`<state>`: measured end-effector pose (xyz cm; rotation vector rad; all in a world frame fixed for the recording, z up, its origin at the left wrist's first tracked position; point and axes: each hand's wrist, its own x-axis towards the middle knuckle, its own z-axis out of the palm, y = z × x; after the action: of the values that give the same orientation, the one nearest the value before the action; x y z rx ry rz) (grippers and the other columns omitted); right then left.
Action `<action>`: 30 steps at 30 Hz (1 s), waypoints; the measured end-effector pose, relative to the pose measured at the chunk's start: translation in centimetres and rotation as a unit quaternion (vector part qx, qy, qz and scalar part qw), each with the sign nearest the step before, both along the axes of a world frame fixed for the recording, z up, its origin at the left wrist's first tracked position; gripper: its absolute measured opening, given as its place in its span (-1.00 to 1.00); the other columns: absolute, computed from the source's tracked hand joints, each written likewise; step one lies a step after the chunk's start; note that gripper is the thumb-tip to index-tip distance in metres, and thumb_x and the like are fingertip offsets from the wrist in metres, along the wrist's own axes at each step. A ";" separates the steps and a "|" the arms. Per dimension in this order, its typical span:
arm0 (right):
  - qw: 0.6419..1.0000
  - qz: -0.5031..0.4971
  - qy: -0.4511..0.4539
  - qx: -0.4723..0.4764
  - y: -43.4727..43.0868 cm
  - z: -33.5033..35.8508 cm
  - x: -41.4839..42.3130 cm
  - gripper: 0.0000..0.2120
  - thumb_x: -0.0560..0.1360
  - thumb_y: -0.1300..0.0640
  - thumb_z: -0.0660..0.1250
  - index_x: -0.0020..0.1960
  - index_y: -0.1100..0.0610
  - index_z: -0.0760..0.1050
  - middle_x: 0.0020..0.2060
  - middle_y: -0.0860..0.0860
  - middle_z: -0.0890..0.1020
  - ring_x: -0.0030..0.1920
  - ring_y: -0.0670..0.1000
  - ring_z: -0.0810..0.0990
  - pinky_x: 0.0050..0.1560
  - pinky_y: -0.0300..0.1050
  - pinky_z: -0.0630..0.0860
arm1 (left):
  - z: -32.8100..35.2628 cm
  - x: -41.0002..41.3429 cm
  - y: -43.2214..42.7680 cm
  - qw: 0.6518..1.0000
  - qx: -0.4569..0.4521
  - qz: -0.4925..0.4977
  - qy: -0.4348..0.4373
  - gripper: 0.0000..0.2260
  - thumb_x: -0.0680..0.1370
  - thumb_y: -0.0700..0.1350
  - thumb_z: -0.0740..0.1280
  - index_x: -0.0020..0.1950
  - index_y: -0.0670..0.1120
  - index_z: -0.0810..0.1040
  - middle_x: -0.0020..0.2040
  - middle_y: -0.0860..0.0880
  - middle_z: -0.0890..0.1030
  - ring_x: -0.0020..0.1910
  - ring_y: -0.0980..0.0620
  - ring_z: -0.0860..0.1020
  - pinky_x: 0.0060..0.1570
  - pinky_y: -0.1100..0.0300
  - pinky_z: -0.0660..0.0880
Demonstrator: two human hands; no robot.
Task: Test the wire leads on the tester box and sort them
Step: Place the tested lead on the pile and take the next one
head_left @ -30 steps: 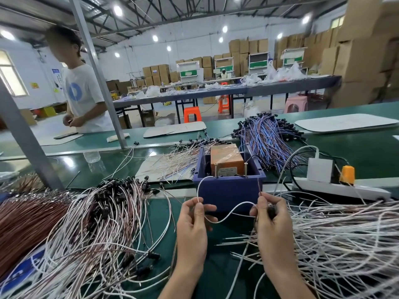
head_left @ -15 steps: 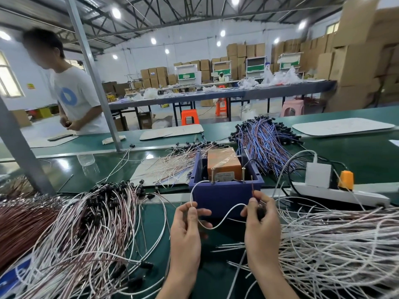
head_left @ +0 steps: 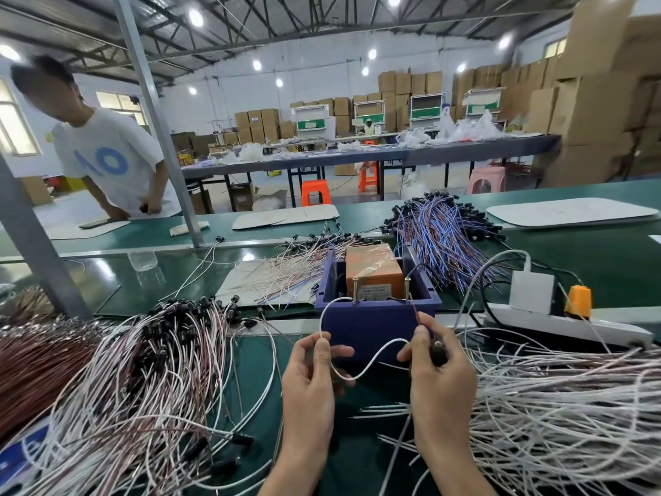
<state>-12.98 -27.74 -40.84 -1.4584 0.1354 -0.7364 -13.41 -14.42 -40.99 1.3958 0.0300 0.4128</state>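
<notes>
Pinching thin white wire lead point(head_left: 372, 356) with left hand point(head_left: 311, 381), black end point(head_left: 438, 350) with right hand point(head_left: 441, 381). Now closer to blue plastic tester box point(head_left: 372, 325), tips at brass posts point(head_left: 355, 286): probably testing, sorting not yet done.

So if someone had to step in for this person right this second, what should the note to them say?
The left hand pinches one white lead. The right hand pinches its other end, with the black cap in its palm.
The lead's ends reach up to the pins on the blue tester box; actual contact is too small to confirm.
Loose white leads are piled on the right, capped leads on the left. I cannot tell which pile is tested.
Left: check this lead, sort it, take the next.
</notes>
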 end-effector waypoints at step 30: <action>0.999 -0.017 0.037 -0.002 -0.2 0.0 0.2 -0.76 0.63 0.03 0.30 -0.14 0.05 0.64 -0.39 -0.08 0.63 -0.49 -0.14 0.48 -0.41 -0.17 0.39 | 0.4 1.1 -0.2 0.996 -0.078 0.047 -0.014 -0.85 0.63 -0.10 0.30 0.03 -0.19 0.53 -0.14 -0.11 0.73 -0.52 0.08 0.49 -0.44 0.31 0.47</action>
<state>-12.79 -27.93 -40.88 -1.4909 0.2165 -0.7119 -12.34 -14.60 -40.57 1.2384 0.1036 0.4989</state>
